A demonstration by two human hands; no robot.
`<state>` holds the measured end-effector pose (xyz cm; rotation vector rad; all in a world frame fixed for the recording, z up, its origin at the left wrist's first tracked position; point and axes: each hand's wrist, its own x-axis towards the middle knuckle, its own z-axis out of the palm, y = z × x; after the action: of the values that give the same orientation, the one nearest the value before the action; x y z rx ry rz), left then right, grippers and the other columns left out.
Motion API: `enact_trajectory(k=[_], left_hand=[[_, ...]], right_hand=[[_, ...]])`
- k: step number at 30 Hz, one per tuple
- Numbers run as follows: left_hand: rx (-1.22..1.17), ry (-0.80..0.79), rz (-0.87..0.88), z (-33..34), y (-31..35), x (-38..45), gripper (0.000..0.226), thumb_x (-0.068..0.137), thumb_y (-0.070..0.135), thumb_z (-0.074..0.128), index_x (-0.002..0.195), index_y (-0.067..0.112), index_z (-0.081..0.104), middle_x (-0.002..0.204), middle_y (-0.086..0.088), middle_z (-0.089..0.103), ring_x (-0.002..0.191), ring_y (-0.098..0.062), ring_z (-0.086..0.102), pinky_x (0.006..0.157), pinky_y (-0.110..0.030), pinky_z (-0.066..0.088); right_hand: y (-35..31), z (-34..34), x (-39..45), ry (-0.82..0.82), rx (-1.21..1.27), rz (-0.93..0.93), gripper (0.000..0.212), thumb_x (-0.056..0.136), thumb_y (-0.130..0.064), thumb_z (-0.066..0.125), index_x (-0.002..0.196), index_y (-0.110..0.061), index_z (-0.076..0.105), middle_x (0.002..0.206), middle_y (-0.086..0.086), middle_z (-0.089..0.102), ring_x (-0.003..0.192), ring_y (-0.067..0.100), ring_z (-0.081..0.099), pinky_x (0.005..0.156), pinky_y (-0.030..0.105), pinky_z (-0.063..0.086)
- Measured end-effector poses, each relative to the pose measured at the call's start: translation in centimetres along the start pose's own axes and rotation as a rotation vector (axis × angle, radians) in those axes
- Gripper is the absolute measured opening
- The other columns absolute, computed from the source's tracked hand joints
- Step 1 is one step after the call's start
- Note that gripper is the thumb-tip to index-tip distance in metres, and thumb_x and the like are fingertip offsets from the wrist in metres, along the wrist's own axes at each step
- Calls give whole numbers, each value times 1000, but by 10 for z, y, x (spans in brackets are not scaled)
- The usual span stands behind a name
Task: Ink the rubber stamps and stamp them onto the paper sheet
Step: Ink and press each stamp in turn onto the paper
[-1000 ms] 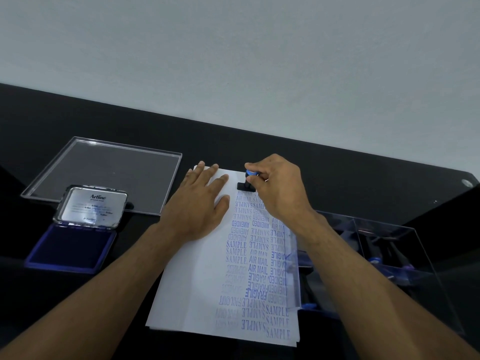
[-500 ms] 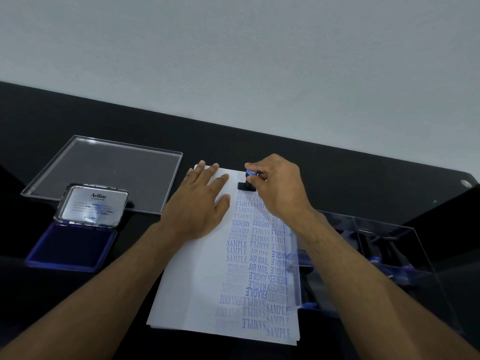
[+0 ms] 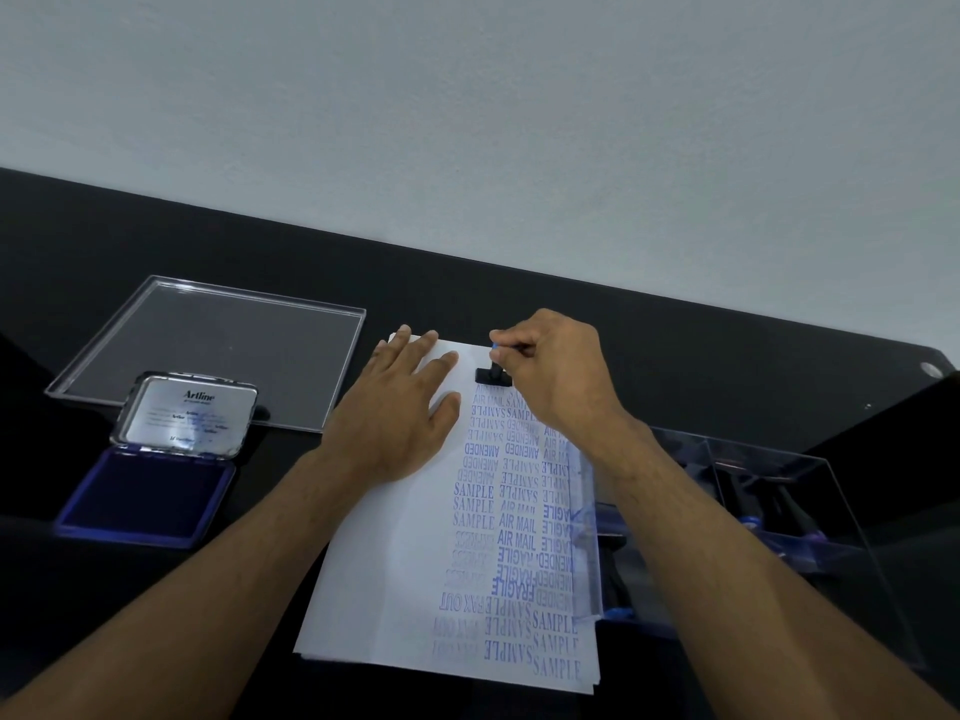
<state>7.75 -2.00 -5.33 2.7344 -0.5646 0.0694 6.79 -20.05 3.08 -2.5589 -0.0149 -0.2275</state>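
Right hand [image 3: 556, 376] pinches the rubber stamp [image 3: 492, 374] onto the paper sheet [image 3: 395, 579] mid-frame (near its top edge), left hand [image 3: 400, 413] flat, grip relaxed, on it.

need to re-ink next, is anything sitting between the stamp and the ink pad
Yes: the left hand lies flat on the paper, between the stamp held by the right hand and the open ink pad at the left. The stamp would have to pass over that hand.
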Motion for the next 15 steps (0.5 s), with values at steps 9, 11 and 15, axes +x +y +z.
enact_trajectory(k=[9,11,15], left_hand=[[10,0,-2,0,-1,0,75,93,63,13,155,27,34,167,0,19,155,-23,6,125,-41,6],[4,12,9,0,0,-1,80,90,65,8,155,25,35,166,-1,22,155,-24,7,126,-43,9],[2,13,8,0,0,-1,83,89,66,6,155,25,36,166,-1,22,155,-24,7,126,-43,9]], right_hand=[[0,-1,1,-10,20,4,23,90,-22,69,112,-17,74,111,-1,70,93,11,66,93,29,55],[-1,-1,2,-6,13,-7,21,90,-21,69,109,-16,75,108,-1,70,91,10,65,92,28,55],[0,-1,3,5,7,-8,20,89,-21,71,108,-17,76,105,-3,69,87,7,62,87,22,53]])
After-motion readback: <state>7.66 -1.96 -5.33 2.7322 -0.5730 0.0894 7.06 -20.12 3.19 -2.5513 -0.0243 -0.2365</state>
